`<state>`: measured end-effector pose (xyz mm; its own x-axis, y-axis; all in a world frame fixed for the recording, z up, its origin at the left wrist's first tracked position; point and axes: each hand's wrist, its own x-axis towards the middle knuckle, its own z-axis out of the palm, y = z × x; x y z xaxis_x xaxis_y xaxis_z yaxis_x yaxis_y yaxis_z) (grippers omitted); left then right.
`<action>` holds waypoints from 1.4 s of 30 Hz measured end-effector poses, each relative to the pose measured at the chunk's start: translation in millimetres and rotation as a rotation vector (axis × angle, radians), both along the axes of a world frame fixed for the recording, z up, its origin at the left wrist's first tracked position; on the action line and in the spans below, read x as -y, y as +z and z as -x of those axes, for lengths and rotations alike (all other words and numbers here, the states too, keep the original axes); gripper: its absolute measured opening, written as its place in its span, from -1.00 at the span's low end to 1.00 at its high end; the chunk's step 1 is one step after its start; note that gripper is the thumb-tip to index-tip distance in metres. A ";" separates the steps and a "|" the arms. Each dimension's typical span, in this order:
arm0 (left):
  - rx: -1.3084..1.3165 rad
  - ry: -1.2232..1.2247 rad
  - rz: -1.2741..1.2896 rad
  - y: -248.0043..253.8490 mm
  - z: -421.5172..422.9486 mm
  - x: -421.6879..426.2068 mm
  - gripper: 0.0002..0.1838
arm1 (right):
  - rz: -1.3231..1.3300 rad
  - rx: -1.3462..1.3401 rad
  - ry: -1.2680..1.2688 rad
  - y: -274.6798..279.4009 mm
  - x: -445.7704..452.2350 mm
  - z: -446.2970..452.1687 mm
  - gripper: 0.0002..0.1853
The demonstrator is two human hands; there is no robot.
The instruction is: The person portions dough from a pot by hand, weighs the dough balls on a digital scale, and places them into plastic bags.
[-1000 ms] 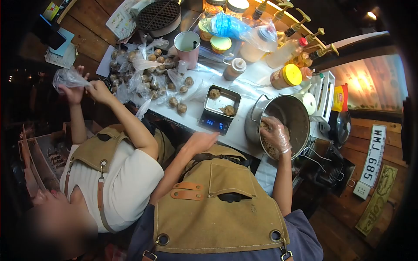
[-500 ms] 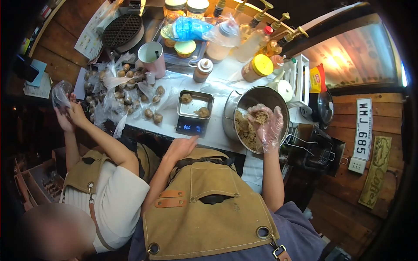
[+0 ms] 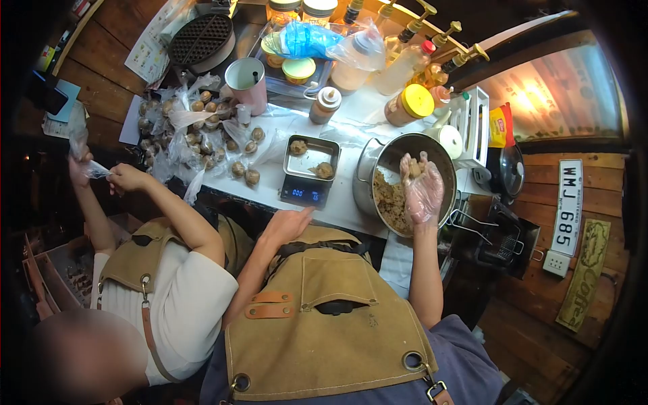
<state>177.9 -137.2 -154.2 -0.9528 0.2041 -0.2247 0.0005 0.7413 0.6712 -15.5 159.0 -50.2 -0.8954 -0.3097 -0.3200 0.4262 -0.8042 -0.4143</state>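
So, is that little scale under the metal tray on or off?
On: the scale shows glowing blue digits along its front, below the metal tray holding two brown lumps.

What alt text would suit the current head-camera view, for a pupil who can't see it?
A right hand in a clear glove holds a brownish clump over a metal pot of crumbly mixture. The bare left hand is near a digital scale bearing a tray with two lumps; at the picture's left, a co-worker holds a plastic bag.
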 end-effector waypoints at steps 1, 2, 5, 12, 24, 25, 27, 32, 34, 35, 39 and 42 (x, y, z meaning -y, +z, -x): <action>0.004 -0.002 0.001 -0.6 -0.2 -0.8 -0.64 | -0.044 -0.044 -0.016 3.5 -0.8 -0.8 -0.61; 0.008 -0.003 0.004 -0.2 -0.1 -0.6 -0.64 | -0.203 -0.079 -0.045 5.1 1.2 -3.3 -0.60; 0.009 -0.002 0.010 -0.1 -1.0 -0.3 -0.64 | -0.436 -0.145 -0.025 11.6 3.9 -8.2 -0.55; -0.002 0.002 0.024 -5.1 -2.6 -1.2 -0.65 | -0.074 0.046 0.051 15.0 0.2 -5.8 -0.35; 0.012 0.002 0.025 -4.5 -2.3 0.4 -0.66 | -0.065 0.012 0.260 -8.7 -5.2 -0.3 -0.66; 0.011 0.002 0.023 -4.7 -2.4 0.7 -0.66 | -0.024 -0.018 0.291 -10.0 -5.5 -0.6 -0.66; 0.008 -0.002 0.019 -5.5 -1.4 1.1 -0.66 | -0.010 0.025 0.140 -9.3 4.5 -2.5 -0.67; 0.005 -0.012 0.013 -9.4 -0.1 1.4 -0.66 | -0.299 -0.022 0.017 39.3 38.3 -12.6 -0.54; 0.007 -0.016 0.013 -8.4 1.4 1.4 -0.66 | -0.299 -0.107 0.112 27.3 26.2 -6.2 -0.56; 0.005 -0.020 0.015 -8.6 1.5 1.6 -0.66 | -0.250 -0.144 0.180 16.0 14.8 -4.1 -0.59; -0.001 -0.018 0.013 -9.6 1.9 1.4 -0.66 | -0.389 -0.038 0.033 10.2 19.8 -7.2 -0.78; -0.050 -0.011 -0.010 -11.1 1.0 1.2 -0.66 | -0.133 -0.117 -0.029 20.0 29.6 -11.3 -0.76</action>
<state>176.8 -138.5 -165.3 -0.9605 0.2167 -0.1746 0.0423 0.7340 0.6778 -4.2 129.4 -30.3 -0.9371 -0.2445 -0.2493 0.3457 -0.7502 -0.5636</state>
